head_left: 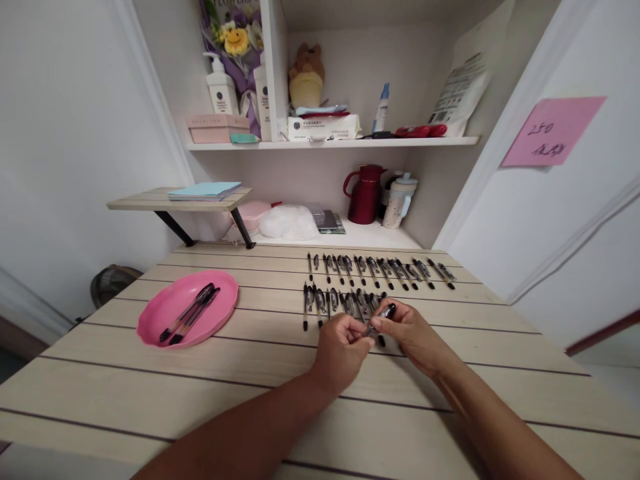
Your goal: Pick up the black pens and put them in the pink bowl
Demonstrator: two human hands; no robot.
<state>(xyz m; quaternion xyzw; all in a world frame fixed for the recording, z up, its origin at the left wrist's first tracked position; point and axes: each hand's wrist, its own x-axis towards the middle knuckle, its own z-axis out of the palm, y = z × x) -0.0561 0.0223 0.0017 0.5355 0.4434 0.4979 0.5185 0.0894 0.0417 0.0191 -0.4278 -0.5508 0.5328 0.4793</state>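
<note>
"Black and clear plastic, by the look of it. Where is that pen (383, 315)?"

"Held up between the left hand (340, 353) and the right hand (413, 335), over the table (250, 373), near the right end of the nearer row of pens (305, 308). It slants, dark rounded end up to the right."

"And the fingers?"

"Both hands are closed on it. The left thumb and forefinger pinch the lower part; the right ones grip close to the dark end. The left fingers hide the bottom, so I cannot tell whether a bare tip is under there."

"Heavy?"

"Very light, I'd judge, and stiff enough not to bend under a pinch. Smooth too, so it may slip if the fingers are damp."

"Where would you take hold of one?"

"Mid-barrel, from both sides at once; a round body might roll if nudged from one. The loose caps (316, 263) lying beside the pens are short, so fingertips on their flanks, and no prying at thin parts, which could snap."

"What about the pink tray (163, 303)?"

"The pens in it (196, 312) lie side by side, lengthwise. I'd lift those by the middle too, clear of the rim, and spare the writing ends, likely the most fragile bit"
</note>
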